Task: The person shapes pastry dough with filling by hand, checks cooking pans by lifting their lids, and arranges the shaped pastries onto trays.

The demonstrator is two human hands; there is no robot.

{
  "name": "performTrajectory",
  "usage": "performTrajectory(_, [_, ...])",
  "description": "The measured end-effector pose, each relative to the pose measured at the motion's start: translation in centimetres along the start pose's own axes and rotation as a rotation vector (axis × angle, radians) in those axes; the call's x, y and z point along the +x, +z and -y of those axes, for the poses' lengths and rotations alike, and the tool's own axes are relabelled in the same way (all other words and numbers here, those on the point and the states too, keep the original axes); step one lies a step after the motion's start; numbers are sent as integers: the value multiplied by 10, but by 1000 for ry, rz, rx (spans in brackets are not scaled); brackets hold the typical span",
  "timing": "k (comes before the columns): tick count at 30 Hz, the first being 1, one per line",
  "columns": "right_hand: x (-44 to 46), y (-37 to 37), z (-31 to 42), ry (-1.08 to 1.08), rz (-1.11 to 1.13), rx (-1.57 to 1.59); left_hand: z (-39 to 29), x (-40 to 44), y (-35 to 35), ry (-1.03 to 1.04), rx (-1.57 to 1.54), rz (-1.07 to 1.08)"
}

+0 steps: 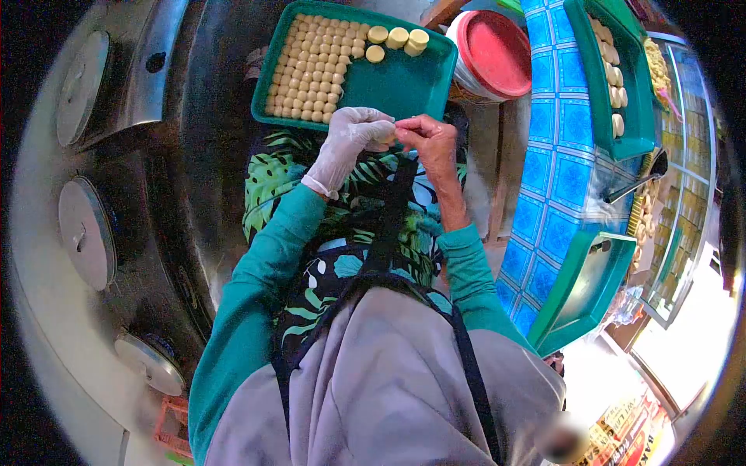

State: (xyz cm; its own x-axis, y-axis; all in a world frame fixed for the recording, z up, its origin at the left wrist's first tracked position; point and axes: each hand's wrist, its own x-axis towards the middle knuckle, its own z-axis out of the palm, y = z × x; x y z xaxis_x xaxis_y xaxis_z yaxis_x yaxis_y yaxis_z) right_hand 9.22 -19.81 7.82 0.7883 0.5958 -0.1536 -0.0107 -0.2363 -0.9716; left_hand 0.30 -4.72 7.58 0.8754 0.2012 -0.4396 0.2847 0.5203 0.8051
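Observation:
My left hand [356, 142], in a white glove, is closed with its fingertips pinched together. Close against it, my right hand [433, 144] is bare, and its thumb and fingers also pinch. A small pale bit may sit between the fingertips, but the fingers hide most of it. Both hands are just over the near edge of a green tray [388, 87]. Tight rows of small round dough pieces [311, 68] fill the tray's left side. Several larger yellow discs [397, 38] lie at its far right, two of them touching or overlapping.
Right of the tray stands a white bucket with a red lid [497, 53]. A table with a blue tiled cover [553, 128] holds another green tray [639, 136] with pale oval pieces and a third tray [579, 291]. Round metal lids [85, 233] line the left side.

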Motion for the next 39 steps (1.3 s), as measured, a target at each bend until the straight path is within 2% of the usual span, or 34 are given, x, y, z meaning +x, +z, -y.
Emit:
performTrajectory(2, [2,0,3,22,-2,-68,2,1,0,4,-18,-25])
performTrajectory(4, [6,0,8,43,-4,-137,6,5,2,80,123,-114])
performTrajectory(6, [8,-1,11,227,-3,70,11,8,3,116,189,-138])
performTrajectory(7, [8,-2,9,228,-4,70,15,10,4,152,256,-160])
performTrajectory(9, [10,-3,7,328,-4,286,24,16,5,190,301,-187])
performTrajectory(13, [14,-13,15,370,-8,481,23,18,3,218,352,-211])
performTrajectory(14, [15,-19,23,302,-17,678,15,14,4,218,350,-211])
performTrajectory(15, [17,-26,26,231,-26,874,5,7,3,139,201,-189])
performTrajectory(16, [25,-34,20,163,-129,725,-2,3,1,60,53,-164])
performTrajectory(18, [31,-36,36,119,-257,196,-3,2,-10,-11,-15,-101])
performTrajectory(19, [38,-37,23,117,-260,197,-4,2,-13,-39,-133,-89])
performTrajectory(21, [49,-35,-7,-89,-34,-535,-6,0,-19,-86,-331,-35])
performTrajectory(22, [51,-31,-15,-303,-17,-859,-6,0,-20,-80,-334,-36])
performTrajectory(24, [54,-17,-30,-326,85,-1279,-7,-5,-24,-50,-511,46])
performTrajectory(25, [52,-12,-38,-329,94,-1271,-7,-6,-26,-57,-537,72])
performTrajectory(27, [56,-6,-43,-483,35,-1314,-14,-13,-24,-38,-563,62])
performTrajectory(31, [55,-12,-27,-384,79,-1331,-19,-19,-22,-42,-543,40])
performTrajectory(34, [41,-13,-1,-273,73,-1288,-19,-17,-21,-32,-471,19])
performTrajectory(36, [24,-6,21,-200,-10,-392,-23,-18,-16,-49,-435,24])
performTrajectory(37, [17,-1,31,-193,-18,-394,-29,-21,-11,-69,-401,35])
performTrajectory(39, [8,9,44,-76,139,71,-29,-23,-7,-98,-357,56])
